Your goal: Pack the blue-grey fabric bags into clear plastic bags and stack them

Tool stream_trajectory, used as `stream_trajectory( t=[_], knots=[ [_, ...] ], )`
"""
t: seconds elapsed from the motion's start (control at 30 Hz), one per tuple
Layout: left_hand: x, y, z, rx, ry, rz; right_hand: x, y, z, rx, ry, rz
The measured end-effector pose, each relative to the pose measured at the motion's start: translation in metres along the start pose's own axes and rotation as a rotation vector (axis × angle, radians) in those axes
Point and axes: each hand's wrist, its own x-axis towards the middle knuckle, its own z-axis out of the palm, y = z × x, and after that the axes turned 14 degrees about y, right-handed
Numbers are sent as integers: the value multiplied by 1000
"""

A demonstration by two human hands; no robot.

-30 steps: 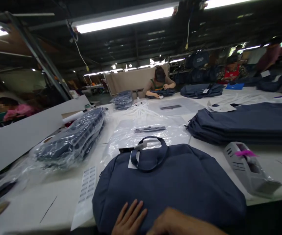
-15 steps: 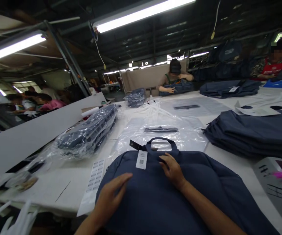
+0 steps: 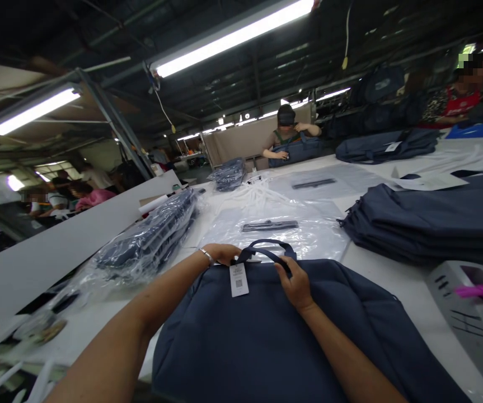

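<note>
A navy blue bag lies in front of me on the table, its top edge facing away. My right hand is closed on the right side of the near carry handle, which stands up from the bag's top. At the left base of the handles is my left hand, a bracelet on its wrist. Its fingers are curled together by the tag string, and what they pinch is hidden. A white hang tag with a printed code hangs over the bag's front, just below that hand.
Clear plastic bags lie flat beyond the bag. Plastic-wrapped bags sit at left, beside a white partition. Stacked navy bags and a grey holder stand at right. A co-worker handles a bag across the table.
My left hand has moved from over the bag's front up to the handle base. My right hand has taken hold of the near handle, now raised. The view has tilted slightly.
</note>
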Motion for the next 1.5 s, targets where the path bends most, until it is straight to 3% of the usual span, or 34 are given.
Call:
stream_trajectory(
  t=[0.2,0.47,0.67,0.93,1.27,1.4,1.5],
  knots=[
    [-8,3,-9,40,42,41,6,-3,1,88,30,78],
    [-11,15,-20,138,-15,63,8,-4,-2,79,44,83],
    [-11,17,-16,221,-33,50,8,2,0,-17,38,-30],
    [1,12,-3,416,25,-154,9,5,-1,-115,100,-121],
    [-33,18,-19,385,193,-320,10,8,1,-138,145,-198],
    [-52,17,-20,258,210,-396,13,-1,-5,-182,171,-405],
    [-64,15,-14,173,234,-430,6,-13,-8,-179,83,-657]
  ],
)
